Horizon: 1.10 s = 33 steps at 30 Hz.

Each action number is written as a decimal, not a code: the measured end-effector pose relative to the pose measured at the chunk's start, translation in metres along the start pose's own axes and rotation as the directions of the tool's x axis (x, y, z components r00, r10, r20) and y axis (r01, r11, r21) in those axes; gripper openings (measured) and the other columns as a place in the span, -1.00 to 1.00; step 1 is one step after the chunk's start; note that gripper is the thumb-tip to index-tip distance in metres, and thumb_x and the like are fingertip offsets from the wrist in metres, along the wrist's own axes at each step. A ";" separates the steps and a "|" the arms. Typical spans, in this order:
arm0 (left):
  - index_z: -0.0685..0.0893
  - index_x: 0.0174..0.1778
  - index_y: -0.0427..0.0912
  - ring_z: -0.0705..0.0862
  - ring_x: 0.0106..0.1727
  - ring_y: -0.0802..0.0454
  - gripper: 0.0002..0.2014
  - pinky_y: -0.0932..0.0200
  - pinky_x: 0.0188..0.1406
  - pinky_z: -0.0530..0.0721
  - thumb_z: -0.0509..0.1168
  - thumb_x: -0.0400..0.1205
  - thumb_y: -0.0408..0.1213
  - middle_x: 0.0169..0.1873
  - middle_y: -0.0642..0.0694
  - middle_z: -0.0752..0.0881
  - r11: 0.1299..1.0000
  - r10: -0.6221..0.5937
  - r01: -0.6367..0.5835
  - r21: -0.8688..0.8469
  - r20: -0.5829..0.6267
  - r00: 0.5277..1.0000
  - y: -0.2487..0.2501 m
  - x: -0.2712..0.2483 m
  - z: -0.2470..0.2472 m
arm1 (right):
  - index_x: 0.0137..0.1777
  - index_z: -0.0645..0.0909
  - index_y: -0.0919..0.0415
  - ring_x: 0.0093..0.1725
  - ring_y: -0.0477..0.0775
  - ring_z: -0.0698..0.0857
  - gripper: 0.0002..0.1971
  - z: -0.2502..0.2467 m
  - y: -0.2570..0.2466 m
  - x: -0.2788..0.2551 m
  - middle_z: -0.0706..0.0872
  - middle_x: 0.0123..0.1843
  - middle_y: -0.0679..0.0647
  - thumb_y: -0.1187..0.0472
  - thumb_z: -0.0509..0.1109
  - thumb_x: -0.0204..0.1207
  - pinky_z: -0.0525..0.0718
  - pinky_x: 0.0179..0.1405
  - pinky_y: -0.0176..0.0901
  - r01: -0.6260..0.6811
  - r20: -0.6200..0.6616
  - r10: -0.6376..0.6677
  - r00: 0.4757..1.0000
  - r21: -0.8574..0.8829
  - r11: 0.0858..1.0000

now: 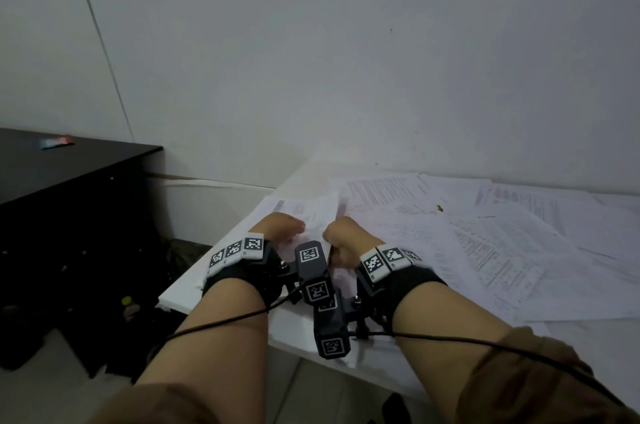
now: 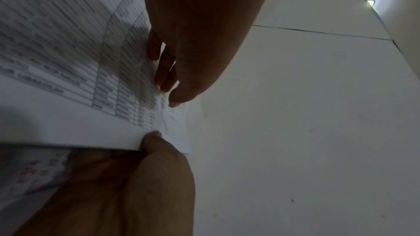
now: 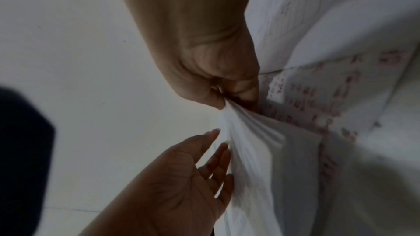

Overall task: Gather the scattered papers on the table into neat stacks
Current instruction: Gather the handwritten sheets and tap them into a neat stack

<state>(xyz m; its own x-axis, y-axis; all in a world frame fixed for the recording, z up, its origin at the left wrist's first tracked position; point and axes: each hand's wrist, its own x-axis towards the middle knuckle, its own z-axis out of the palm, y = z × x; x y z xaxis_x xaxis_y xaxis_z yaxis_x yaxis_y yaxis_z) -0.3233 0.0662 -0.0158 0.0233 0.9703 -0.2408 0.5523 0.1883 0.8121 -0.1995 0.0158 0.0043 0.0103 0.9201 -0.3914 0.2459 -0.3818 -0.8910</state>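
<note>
Paper bundle (image 1: pixel 320 215) between my hands: left hand (image 1: pixel 280 229) pinches its edge as anchor; right hand (image 1: pixel 341 238), fingers straight, presses alongside, probably squaring edges.

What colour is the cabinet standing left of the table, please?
The cabinet is black; head view shows it best.

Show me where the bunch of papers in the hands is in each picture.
Head: held papers, lower centre, between left hand and right hand.
Left wrist: upper left, printed table showing.
Right wrist: centre right, sheets fanned.
Shared landmark: the left hand pinching their edge, in all three.
</note>
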 end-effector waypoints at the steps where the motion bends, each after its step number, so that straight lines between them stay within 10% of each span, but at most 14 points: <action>1: 0.68 0.18 -0.28 0.62 0.11 -0.09 -0.77 0.04 0.16 0.56 0.25 0.65 -0.32 0.09 -0.18 0.65 1.000 -0.020 0.020 0.007 0.004 1.000 0.000 0.002 0.003 | -0.01 0.54 0.45 -0.21 0.17 0.76 -0.78 -0.005 0.000 0.002 0.76 -0.17 0.32 0.44 0.06 0.69 0.71 -0.35 -0.09 -0.031 0.021 0.029 0.999 0.082 0.996; 3: 0.65 0.30 -0.31 0.65 0.27 -0.17 -0.66 0.05 0.18 0.56 0.27 0.64 -0.25 0.24 -0.23 0.68 0.995 -0.046 0.048 0.085 -0.019 0.999 0.004 0.005 0.005 | -0.12 0.48 0.40 -0.46 0.17 0.68 -0.77 -0.016 0.001 0.002 0.66 -0.40 0.24 0.46 0.03 0.70 0.71 -0.54 -0.06 -0.042 -0.010 0.044 0.999 0.160 0.986; 8: 0.66 0.23 -0.46 0.59 0.37 -0.27 -0.68 0.10 0.09 0.50 0.23 0.64 -0.34 0.31 -0.34 0.66 0.990 0.035 -0.026 0.136 -0.066 0.997 0.027 0.009 0.023 | 0.35 0.42 0.42 -0.33 0.15 0.58 -0.71 -0.054 0.003 0.005 0.56 -0.20 0.24 0.31 0.09 0.72 0.68 -0.04 0.09 -0.026 -0.061 0.031 0.998 0.089 0.996; 12: 0.71 -0.13 -0.29 0.68 -0.11 -0.18 -0.84 0.09 -0.02 0.55 0.21 0.60 -0.39 -0.11 -0.33 0.72 0.991 0.131 -0.130 0.032 -0.046 0.990 0.052 0.009 0.055 | 0.24 0.51 0.26 -0.39 -0.02 0.41 -0.79 -0.109 0.015 0.012 0.55 -0.04 0.21 0.32 0.18 0.66 0.53 -0.26 -0.13 0.009 -0.279 -0.049 0.959 -0.143 0.990; 15: 0.68 -0.27 -0.22 0.57 -0.32 -0.09 -0.83 0.17 -0.20 0.50 0.25 0.60 -0.42 -0.34 -0.20 0.64 0.989 0.141 -0.140 -0.055 0.018 0.990 0.065 0.010 0.084 | 0.28 0.52 0.24 -0.09 0.07 0.54 -0.73 -0.146 0.028 0.016 0.57 0.29 0.28 0.31 0.16 0.63 0.49 0.10 -0.11 -0.068 -0.391 -0.035 0.920 -0.246 0.967; 19: 0.75 0.10 -0.35 0.67 0.17 -0.21 -0.75 0.01 0.18 0.61 0.24 0.62 -0.34 0.10 -0.31 0.72 0.981 0.179 -0.183 0.060 0.061 0.982 0.078 0.006 0.110 | 0.04 0.41 0.27 0.42 0.31 0.54 -0.87 -0.194 0.055 0.042 0.56 0.44 0.29 0.24 0.13 0.56 0.44 0.50 0.14 -0.279 -0.542 0.033 0.840 -0.380 0.882; 24: 0.57 -0.08 -0.34 0.60 0.29 -0.22 -0.87 0.05 0.19 0.51 0.16 0.67 -0.37 0.14 -0.35 0.65 0.965 0.157 -0.167 0.201 0.063 0.986 0.085 0.010 0.118 | -0.01 0.43 0.15 0.09 0.14 0.63 -0.94 -0.198 0.064 0.010 0.50 0.01 0.14 0.27 0.27 0.58 0.61 0.08 -0.09 -0.169 -0.458 0.039 0.888 -0.247 0.954; 28: 0.61 0.32 -0.48 0.55 0.41 -0.25 -0.65 -0.02 0.35 0.52 0.16 0.69 -0.36 0.37 -0.36 0.60 0.958 0.143 -0.154 0.242 0.061 0.988 0.083 0.011 0.117 | -0.36 0.40 0.11 -0.41 -0.03 0.46 -0.72 -0.201 0.068 0.006 0.47 -0.33 0.04 0.32 0.40 0.50 0.52 -0.44 -0.21 -0.135 -0.368 0.067 0.927 -0.161 0.978; 33: 0.66 0.15 -0.40 0.63 0.16 -0.19 -0.73 0.06 0.03 0.50 0.19 0.67 -0.30 0.24 -0.36 0.67 0.977 0.111 -0.118 0.180 0.046 0.993 0.082 0.012 0.116 | -0.38 0.45 0.32 -0.49 0.06 0.45 -0.72 -0.196 0.062 0.010 0.50 -0.39 0.17 0.34 0.45 0.51 0.50 -0.38 -0.15 -0.182 -0.331 0.092 0.939 -0.255 0.950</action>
<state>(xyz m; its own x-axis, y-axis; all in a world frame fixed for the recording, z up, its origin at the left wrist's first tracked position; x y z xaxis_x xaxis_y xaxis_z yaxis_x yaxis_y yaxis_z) -0.1808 0.0762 -0.0135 0.1231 0.9771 -0.1737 0.6870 0.0423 0.7254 0.0060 0.0186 -0.0099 0.3532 0.8580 -0.3729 0.4783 -0.5082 -0.7162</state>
